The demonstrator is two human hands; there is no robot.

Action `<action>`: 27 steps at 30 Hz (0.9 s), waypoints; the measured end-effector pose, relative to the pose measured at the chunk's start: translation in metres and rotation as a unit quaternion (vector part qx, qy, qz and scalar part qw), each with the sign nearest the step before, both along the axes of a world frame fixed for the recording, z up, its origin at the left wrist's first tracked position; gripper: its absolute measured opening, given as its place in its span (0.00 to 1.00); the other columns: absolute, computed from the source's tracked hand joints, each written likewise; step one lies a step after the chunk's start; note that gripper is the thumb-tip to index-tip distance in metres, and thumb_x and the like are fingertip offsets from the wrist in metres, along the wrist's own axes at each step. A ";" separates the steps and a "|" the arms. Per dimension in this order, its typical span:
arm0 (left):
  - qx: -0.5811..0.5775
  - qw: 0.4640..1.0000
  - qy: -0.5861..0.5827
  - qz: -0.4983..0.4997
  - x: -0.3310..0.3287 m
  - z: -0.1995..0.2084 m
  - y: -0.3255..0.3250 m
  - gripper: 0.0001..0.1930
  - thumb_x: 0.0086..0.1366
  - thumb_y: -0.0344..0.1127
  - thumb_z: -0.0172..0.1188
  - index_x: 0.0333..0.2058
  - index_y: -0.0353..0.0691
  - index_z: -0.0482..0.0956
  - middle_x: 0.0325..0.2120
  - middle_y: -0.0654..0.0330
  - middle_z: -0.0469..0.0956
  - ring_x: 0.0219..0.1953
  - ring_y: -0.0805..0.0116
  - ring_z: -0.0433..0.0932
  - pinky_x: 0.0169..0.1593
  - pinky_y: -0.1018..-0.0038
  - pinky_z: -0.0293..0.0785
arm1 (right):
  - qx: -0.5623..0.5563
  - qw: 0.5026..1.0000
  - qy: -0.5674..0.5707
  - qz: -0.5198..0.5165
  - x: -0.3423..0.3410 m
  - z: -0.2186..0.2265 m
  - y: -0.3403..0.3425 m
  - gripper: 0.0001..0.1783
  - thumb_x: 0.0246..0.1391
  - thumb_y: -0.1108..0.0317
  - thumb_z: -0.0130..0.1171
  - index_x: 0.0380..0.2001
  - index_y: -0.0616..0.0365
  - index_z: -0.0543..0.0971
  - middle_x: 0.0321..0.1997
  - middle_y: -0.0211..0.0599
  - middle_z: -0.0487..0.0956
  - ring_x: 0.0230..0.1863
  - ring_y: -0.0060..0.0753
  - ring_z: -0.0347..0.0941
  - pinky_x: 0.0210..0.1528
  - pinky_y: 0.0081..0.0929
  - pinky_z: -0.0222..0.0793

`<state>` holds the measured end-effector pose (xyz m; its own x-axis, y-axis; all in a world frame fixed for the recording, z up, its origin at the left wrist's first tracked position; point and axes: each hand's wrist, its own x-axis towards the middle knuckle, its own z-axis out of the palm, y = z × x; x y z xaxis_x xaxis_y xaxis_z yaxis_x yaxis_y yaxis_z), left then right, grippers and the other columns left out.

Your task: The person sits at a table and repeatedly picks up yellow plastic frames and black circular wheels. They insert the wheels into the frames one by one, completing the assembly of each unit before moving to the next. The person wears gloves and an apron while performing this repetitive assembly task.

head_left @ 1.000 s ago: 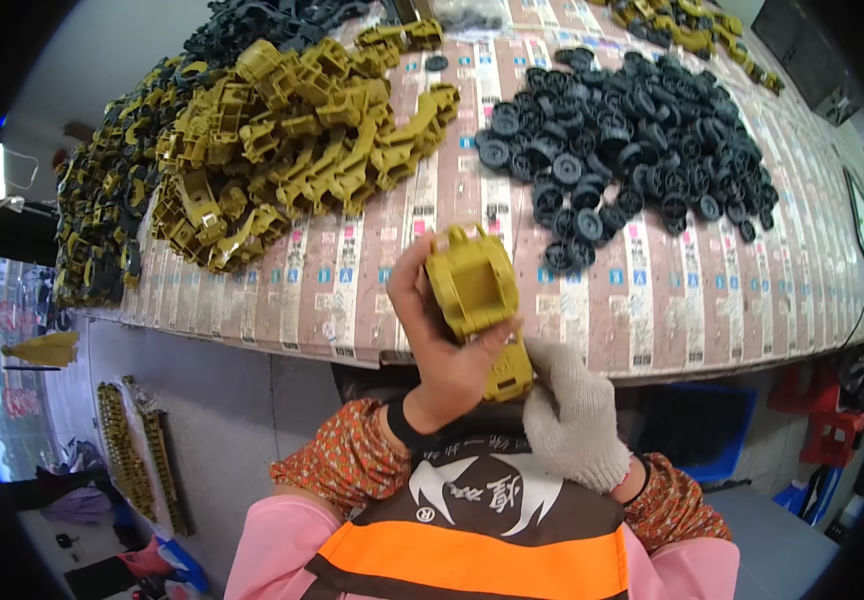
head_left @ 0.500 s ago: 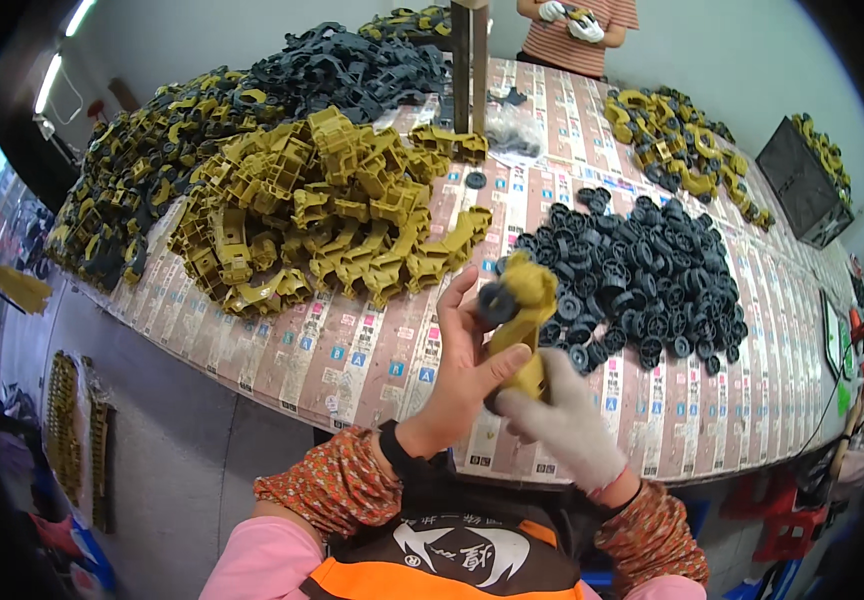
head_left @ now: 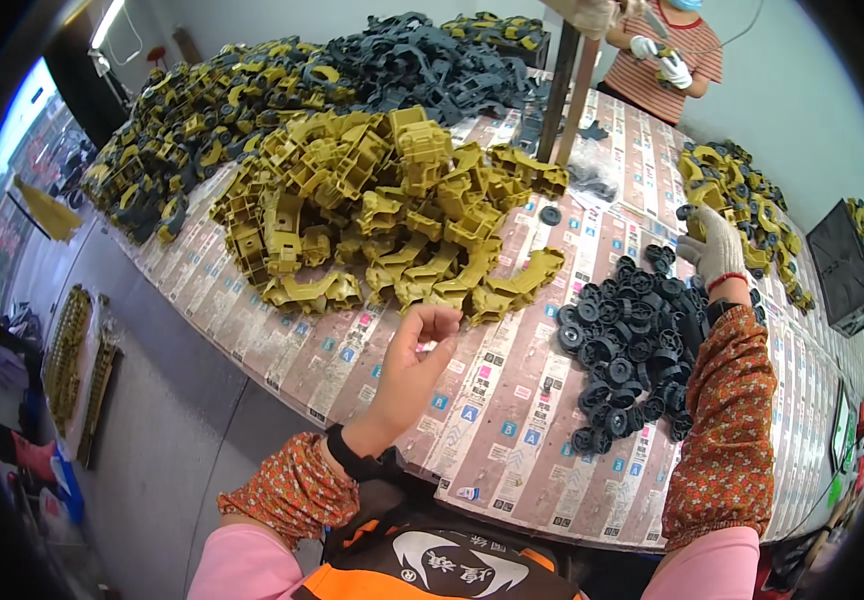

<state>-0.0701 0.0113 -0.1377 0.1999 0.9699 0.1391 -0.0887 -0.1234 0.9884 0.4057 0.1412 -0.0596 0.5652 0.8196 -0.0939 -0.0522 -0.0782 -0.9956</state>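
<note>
Yellow plastic shells heaped left of black wheel pile. Left hand also left of it, fingers half-curled, empty. Gloved right hand at pile's far edge, finger spread and hold unclear

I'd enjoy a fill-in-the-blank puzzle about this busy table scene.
The left hand is nearest the pile of ____ parts.
Unlike the bare left one, the right hand is inside a ____.
The dark wheels lie to the ____ of that pile.
The co-worker's top is patterned with ____.
Missing words: yellow; glove; right; stripes.
</note>
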 end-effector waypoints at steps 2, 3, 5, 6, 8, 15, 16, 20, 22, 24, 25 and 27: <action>0.029 0.997 0.065 0.008 0.002 0.011 0.012 0.18 0.69 0.23 0.59 0.56 0.42 0.76 0.46 0.67 0.76 0.50 0.76 0.72 0.56 0.77 0.71 | -0.074 0.995 -0.055 0.023 -0.010 -0.004 0.016 0.27 0.65 0.53 0.63 0.57 0.63 0.76 0.49 0.46 0.80 0.34 0.37 0.83 0.28 0.29 0.81; 0.043 0.985 0.166 -0.005 0.000 0.022 0.019 0.17 0.71 0.28 0.60 0.57 0.38 0.76 0.51 0.60 0.77 0.56 0.69 0.75 0.59 0.71 0.72 | -0.085 0.993 -0.074 0.044 -0.059 0.003 0.014 0.23 0.65 0.56 0.63 0.53 0.63 0.77 0.44 0.43 0.81 0.32 0.32 0.81 0.27 0.27 0.80; 0.209 0.931 0.299 -0.014 0.020 0.028 0.040 0.21 0.69 0.33 0.64 0.60 0.39 0.74 0.52 0.55 0.77 0.55 0.62 0.77 0.59 0.64 0.72 | -0.090 0.984 -0.130 0.086 -0.088 -0.001 0.007 0.26 0.62 0.59 0.63 0.57 0.67 0.78 0.44 0.44 0.82 0.33 0.32 0.81 0.27 0.28 0.81; 0.289 0.886 0.361 -0.019 0.033 0.029 0.049 0.23 0.69 0.35 0.65 0.61 0.40 0.74 0.52 0.52 0.77 0.54 0.58 0.78 0.59 0.61 0.72 | -0.084 0.978 -0.151 0.113 -0.096 -0.005 0.003 0.28 0.60 0.61 0.64 0.58 0.70 0.78 0.47 0.46 0.83 0.34 0.34 0.82 0.28 0.29 0.82; 0.309 0.845 0.437 0.015 0.061 0.025 0.067 0.29 0.67 0.40 0.68 0.64 0.41 0.71 0.52 0.50 0.79 0.53 0.52 0.78 0.57 0.55 0.71 | -0.090 0.957 -0.247 0.122 -0.108 -0.007 0.003 0.22 0.60 0.64 0.61 0.53 0.68 0.82 0.39 0.44 0.85 0.34 0.32 0.84 0.27 0.30 0.81; 0.273 0.794 0.543 -0.027 0.094 -0.001 0.106 0.35 0.64 0.43 0.70 0.67 0.42 0.67 0.38 0.53 0.85 0.47 0.50 0.82 0.49 0.54 0.70 | -0.160 0.827 -0.522 0.136 -0.065 -0.011 -0.012 0.16 0.59 0.64 0.58 0.45 0.56 0.87 0.33 0.47 0.87 0.39 0.46 0.85 0.42 0.40 0.80; 0.275 0.808 0.520 -0.022 0.090 -0.004 0.107 0.35 0.64 0.42 0.69 0.67 0.42 0.67 0.37 0.52 0.85 0.47 0.50 0.82 0.49 0.54 0.71 | -0.147 0.796 -0.569 0.146 -0.064 -0.013 -0.017 0.15 0.57 0.64 0.58 0.42 0.55 0.89 0.34 0.49 0.88 0.42 0.53 0.86 0.47 0.44 0.80; 0.073 0.948 0.289 -0.110 0.069 0.025 0.094 0.31 0.71 0.39 0.62 0.70 0.42 0.66 0.44 0.55 0.85 0.48 0.60 0.84 0.48 0.63 0.77 | -0.158 0.721 -0.655 0.163 -0.057 -0.030 -0.033 0.20 0.55 0.59 0.61 0.48 0.52 0.87 0.48 0.53 0.86 0.53 0.60 0.82 0.58 0.49 0.78; -0.037 0.986 0.027 -0.160 0.049 0.013 0.088 0.30 0.73 0.38 0.59 0.72 0.42 0.65 0.48 0.58 0.85 0.49 0.65 0.84 0.48 0.69 0.81 | -0.193 0.676 -0.678 0.215 -0.071 -0.026 -0.039 0.21 0.55 0.57 0.62 0.49 0.53 0.86 0.51 0.57 0.84 0.57 0.62 0.79 0.60 0.51 0.76; -0.180 0.956 -0.133 -0.190 0.042 0.038 0.063 0.33 0.76 0.42 0.61 0.75 0.42 0.60 0.52 0.60 0.81 0.49 0.72 0.84 0.50 0.72 0.84 | -0.171 0.691 -0.680 0.175 -0.071 -0.033 -0.047 0.17 0.55 0.61 0.62 0.46 0.55 0.85 0.48 0.56 0.83 0.56 0.63 0.78 0.59 0.52 0.76; -0.224 0.942 -0.156 -0.197 0.032 0.042 0.054 0.32 0.76 0.42 0.61 0.74 0.41 0.62 0.53 0.59 0.81 0.50 0.68 0.85 0.53 0.68 0.85 | -0.154 0.687 -0.690 0.171 -0.073 -0.033 -0.051 0.16 0.55 0.64 0.62 0.45 0.56 0.84 0.48 0.56 0.83 0.56 0.62 0.78 0.58 0.52 0.77; -0.282 0.907 -0.188 -0.250 0.012 0.035 0.041 0.32 0.77 0.46 0.61 0.72 0.41 0.65 0.56 0.57 0.81 0.54 0.60 0.85 0.55 0.60 0.86 | -0.120 0.676 -0.707 0.171 -0.083 -0.038 -0.060 0.13 0.55 0.68 0.61 0.43 0.57 0.84 0.47 0.55 0.83 0.54 0.61 0.79 0.55 0.51 0.77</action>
